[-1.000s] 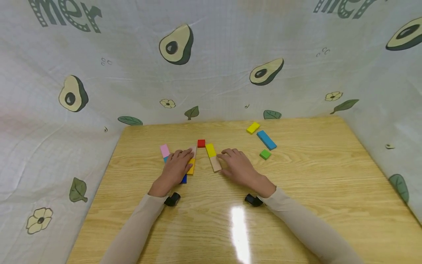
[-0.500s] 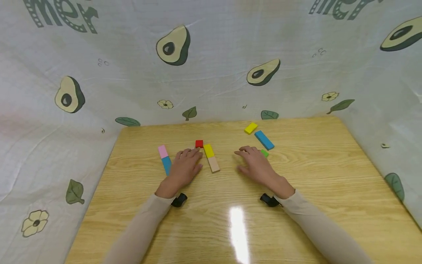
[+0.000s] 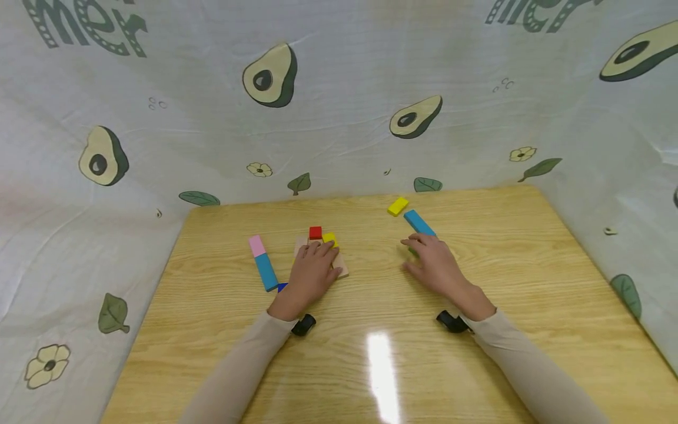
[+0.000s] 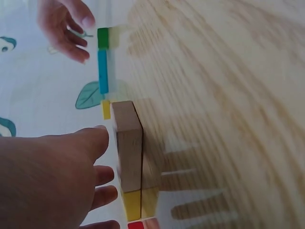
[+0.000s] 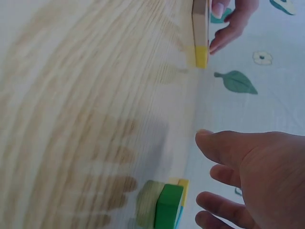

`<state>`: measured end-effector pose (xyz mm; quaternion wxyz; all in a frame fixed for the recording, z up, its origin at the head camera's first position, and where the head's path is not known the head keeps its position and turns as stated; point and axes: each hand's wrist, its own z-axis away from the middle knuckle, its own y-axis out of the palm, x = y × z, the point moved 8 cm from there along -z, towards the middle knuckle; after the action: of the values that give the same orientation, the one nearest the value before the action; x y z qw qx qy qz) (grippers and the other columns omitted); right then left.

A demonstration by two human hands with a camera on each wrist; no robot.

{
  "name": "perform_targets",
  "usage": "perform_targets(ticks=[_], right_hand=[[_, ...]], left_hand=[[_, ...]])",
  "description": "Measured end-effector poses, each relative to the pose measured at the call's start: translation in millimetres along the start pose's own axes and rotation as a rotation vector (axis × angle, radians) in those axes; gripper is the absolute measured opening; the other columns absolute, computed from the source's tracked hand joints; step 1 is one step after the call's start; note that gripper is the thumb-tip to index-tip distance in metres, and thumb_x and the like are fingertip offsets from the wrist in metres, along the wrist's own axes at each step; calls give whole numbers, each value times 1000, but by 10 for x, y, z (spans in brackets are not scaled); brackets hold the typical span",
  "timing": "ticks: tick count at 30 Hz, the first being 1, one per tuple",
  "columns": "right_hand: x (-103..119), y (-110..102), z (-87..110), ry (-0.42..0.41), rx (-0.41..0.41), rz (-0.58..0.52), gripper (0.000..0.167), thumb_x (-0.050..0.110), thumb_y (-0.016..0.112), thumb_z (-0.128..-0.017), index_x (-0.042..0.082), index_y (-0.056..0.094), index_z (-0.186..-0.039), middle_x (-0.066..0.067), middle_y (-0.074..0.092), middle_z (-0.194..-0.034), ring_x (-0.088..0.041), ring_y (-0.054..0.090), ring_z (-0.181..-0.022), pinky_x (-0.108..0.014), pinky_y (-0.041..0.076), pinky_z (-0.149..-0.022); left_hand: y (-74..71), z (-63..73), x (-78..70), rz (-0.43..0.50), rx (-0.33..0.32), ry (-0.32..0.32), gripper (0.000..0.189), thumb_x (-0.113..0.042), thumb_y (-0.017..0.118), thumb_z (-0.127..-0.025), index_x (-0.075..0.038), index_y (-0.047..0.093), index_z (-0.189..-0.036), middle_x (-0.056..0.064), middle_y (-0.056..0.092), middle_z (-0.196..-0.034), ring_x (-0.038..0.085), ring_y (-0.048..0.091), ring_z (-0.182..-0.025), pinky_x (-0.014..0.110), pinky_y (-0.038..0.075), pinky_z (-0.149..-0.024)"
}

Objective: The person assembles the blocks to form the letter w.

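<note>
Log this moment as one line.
left hand: near tan cuboid wooden block | right hand: near green cuboid wooden block | both blocks: ungripped

Screened-off setting — kind of room unclear, pale cloth (image 3: 339, 65) (avocado-printed) behind a wood-grain table (image 3: 524, 253)

Okay, so on one tabletop (image 3: 339, 365) there can be counted: one pink block (image 3: 256, 245), one red block (image 3: 315, 233), one green block (image 5: 167, 207), one dark blue block (image 3: 283, 287) and two light blue blocks (image 3: 266, 272). At least two yellow blocks (image 3: 398, 206) and two plain wood blocks (image 4: 129, 152) can be spotted, some being partly covered. Two black wrist gadgets (image 3: 303, 325) are worn. At least four avocados (image 3: 270, 75), six leaves (image 3: 113, 313) and three flowers (image 3: 47, 366) are printed on the cloth (image 3: 339, 106).
</note>
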<state>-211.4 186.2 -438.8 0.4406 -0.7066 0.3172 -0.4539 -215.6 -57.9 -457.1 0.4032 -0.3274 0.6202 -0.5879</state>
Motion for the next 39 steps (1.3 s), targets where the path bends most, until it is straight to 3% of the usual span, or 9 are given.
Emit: perform_targets(ticks=[18,27,39], right_hand=[[-256,-47,126,43,-33,6,46,15,83,-93,-4,69,-133,-27,63,-133,-50,60,-119,-65,50,-95],[-292,-3,122,66,-9,31,49,14,82,-93,-4,67,-136,-28,63,-133,-50,60,-118,-64,51,-93],[-283,10,54,69,-5,31,45,11,83,-92,-4,69,-132,-25,68,-129,-47,62,-112,-61,52,-89]], left_hand=[[8,3,-43,-25,-47,6,55,-41,61,-108,-11,57,-153,10,51,-161,36,45,-146,54,35,-119],[67,-6,-36,-29,-14,-23,56,-41,59,-109,-12,54,-156,8,48,-163,35,44,-147,53,33,-120],[30,22,-59,-14,-85,-36,55,-39,64,-106,-10,58,-152,8,54,-159,32,50,-141,52,38,-116]])
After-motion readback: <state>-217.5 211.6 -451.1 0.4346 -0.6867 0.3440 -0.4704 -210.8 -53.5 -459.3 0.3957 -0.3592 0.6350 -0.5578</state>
